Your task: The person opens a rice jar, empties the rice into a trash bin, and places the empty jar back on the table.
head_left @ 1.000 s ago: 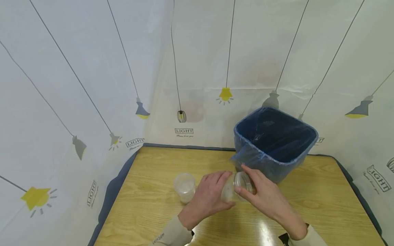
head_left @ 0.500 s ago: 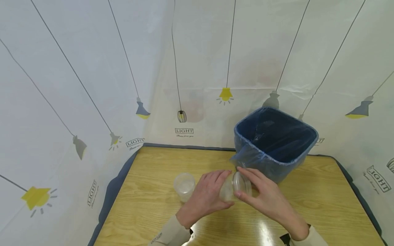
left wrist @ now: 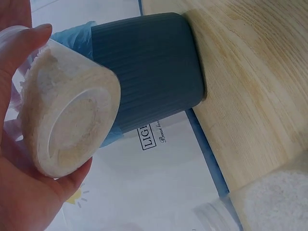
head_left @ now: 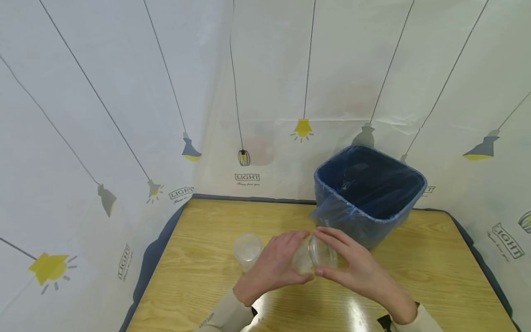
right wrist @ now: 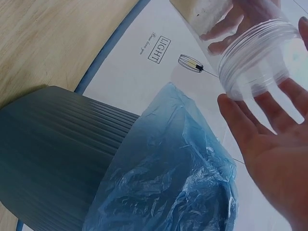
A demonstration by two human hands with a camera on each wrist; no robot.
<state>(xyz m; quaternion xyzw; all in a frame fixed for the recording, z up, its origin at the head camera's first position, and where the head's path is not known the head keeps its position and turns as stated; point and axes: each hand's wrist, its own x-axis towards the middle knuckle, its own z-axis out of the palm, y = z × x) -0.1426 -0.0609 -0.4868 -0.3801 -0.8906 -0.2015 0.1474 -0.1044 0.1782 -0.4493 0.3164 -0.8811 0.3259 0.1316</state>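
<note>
Tilted on its side above the wooden table, a clear plastic jar (head_left: 302,259) is gripped by my left hand (head_left: 271,262). Pale, cream-coloured grainy stuff (left wrist: 77,127) shows through its base in the left wrist view. My right hand (head_left: 361,269) holds the clear, ridged screw lid (right wrist: 260,55) at the jar's mouth, with fingers and thumb around its rim. Whether the lid is loose on the thread, I cannot tell. Left of my left hand stands a second clear jar (head_left: 247,249), holding white grains (left wrist: 276,199).
Behind my right hand stands a blue-grey bin (head_left: 369,230) lined with a blue plastic bag (right wrist: 168,168). The wooden table (head_left: 199,267) meets a pale lamp-printed sheet (head_left: 265,92) at the back and sides.
Both hands have shifted slightly left with the jar and lid. My right fingers and thumb have moved round the lid's rim. The second jar and the bin stay put.
</note>
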